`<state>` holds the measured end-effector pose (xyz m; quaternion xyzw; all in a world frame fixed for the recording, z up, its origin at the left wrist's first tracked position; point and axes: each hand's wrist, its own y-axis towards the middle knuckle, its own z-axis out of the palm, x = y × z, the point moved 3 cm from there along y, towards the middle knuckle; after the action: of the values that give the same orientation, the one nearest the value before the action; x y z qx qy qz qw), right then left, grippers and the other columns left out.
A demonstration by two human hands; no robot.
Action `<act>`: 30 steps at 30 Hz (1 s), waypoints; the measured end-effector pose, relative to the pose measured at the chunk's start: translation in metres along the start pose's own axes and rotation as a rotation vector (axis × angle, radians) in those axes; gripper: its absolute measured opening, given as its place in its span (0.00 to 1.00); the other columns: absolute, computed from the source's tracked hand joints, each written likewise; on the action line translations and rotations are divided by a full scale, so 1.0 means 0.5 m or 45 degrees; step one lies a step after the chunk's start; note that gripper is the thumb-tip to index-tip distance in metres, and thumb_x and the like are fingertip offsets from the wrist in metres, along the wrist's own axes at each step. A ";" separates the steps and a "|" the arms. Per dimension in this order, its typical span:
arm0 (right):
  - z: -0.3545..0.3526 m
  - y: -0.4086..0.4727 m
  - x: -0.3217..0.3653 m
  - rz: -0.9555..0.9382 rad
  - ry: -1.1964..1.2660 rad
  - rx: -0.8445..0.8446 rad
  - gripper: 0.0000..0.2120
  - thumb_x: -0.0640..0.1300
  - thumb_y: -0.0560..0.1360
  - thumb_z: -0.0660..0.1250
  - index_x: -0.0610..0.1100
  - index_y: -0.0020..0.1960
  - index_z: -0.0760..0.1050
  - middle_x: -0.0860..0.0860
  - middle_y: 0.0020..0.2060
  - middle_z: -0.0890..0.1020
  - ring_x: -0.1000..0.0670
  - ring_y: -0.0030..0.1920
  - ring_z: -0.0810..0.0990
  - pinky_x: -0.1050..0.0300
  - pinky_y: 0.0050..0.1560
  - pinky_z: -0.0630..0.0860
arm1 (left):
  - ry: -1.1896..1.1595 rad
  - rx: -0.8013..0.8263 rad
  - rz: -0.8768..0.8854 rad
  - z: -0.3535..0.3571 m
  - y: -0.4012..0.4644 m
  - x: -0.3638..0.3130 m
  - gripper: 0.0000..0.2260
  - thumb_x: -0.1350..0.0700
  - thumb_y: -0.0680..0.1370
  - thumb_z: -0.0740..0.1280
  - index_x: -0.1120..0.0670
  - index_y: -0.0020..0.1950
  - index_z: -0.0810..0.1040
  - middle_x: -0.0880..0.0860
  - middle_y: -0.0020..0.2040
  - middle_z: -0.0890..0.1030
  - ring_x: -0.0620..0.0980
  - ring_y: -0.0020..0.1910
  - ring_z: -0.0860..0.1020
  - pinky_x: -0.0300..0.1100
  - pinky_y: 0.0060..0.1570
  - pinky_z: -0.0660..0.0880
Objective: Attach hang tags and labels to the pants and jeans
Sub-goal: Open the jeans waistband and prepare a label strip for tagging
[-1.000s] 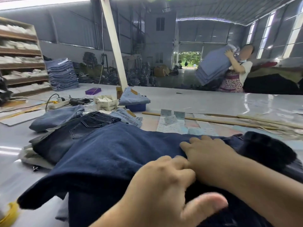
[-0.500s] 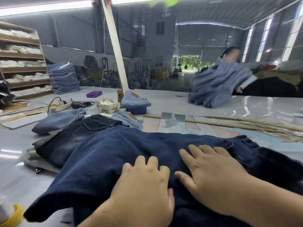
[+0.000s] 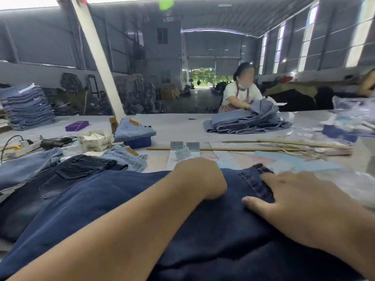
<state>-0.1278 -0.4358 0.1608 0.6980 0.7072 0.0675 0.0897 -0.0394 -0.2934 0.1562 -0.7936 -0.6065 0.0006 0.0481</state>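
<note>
The dark jeans (image 3: 125,201) lie across the table at six o'clock. Our right hand (image 3: 300,207) presses the waistband, fingers straight and slightly apart; our left hand (image 3: 199,178) reaches toward the tags (image 3: 183,153) at twelve, its fingers hidden. We should keep the waistband flat.

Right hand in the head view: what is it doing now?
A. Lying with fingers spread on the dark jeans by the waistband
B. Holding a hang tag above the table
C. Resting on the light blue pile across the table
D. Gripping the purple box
A: the right hand lies with spread fingers on the dark jeans, fingertips at the waistband, holding nothing.
</note>
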 end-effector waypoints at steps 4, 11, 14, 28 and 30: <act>0.029 -0.058 -0.058 0.255 0.389 -0.136 0.36 0.77 0.62 0.44 0.61 0.62 0.65 0.58 0.61 0.75 0.51 0.62 0.72 0.53 0.60 0.69 | -0.274 0.129 0.039 0.038 0.077 -0.014 0.31 0.33 0.78 0.51 0.51 0.75 0.64 0.55 0.75 0.67 0.58 0.71 0.67 0.52 0.66 0.63; 0.057 -0.099 -0.097 0.447 0.529 -0.289 0.50 0.81 0.55 0.36 0.62 0.72 0.59 0.62 0.66 0.68 0.55 0.67 0.64 0.55 0.65 0.66 | -0.529 0.175 0.196 0.091 0.151 0.000 0.40 0.21 0.67 0.49 0.46 0.65 0.75 0.48 0.69 0.75 0.50 0.65 0.73 0.51 0.67 0.65; 0.064 -0.104 -0.081 0.270 0.687 -0.630 0.30 0.71 0.66 0.60 0.53 0.58 0.79 0.60 0.46 0.78 0.50 0.51 0.75 0.59 0.46 0.70 | -0.575 0.082 0.226 0.094 0.156 0.007 0.34 0.21 0.67 0.51 0.47 0.51 0.77 0.46 0.54 0.79 0.44 0.51 0.76 0.46 0.53 0.69; 0.038 -0.142 -0.045 0.045 0.543 -0.942 0.12 0.54 0.65 0.64 0.49 0.42 0.82 0.55 0.32 0.77 0.47 0.35 0.75 0.58 0.39 0.70 | -0.702 -0.406 0.530 0.082 0.101 0.005 0.26 0.26 0.70 0.56 0.48 0.43 0.72 0.44 0.37 0.78 0.41 0.37 0.75 0.41 0.39 0.71; 0.062 -0.141 -0.057 0.242 0.552 -0.760 0.22 0.59 0.63 0.60 0.47 0.45 0.82 0.55 0.32 0.73 0.44 0.32 0.79 0.61 0.31 0.68 | -0.535 -0.245 0.477 0.088 0.107 -0.006 0.28 0.24 0.71 0.53 0.46 0.49 0.72 0.45 0.46 0.79 0.44 0.44 0.76 0.46 0.48 0.73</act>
<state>-0.1895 -0.4663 0.1157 0.6730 0.5911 0.4249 0.1307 0.0087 -0.3067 0.1079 -0.8752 -0.4434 0.1162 -0.1548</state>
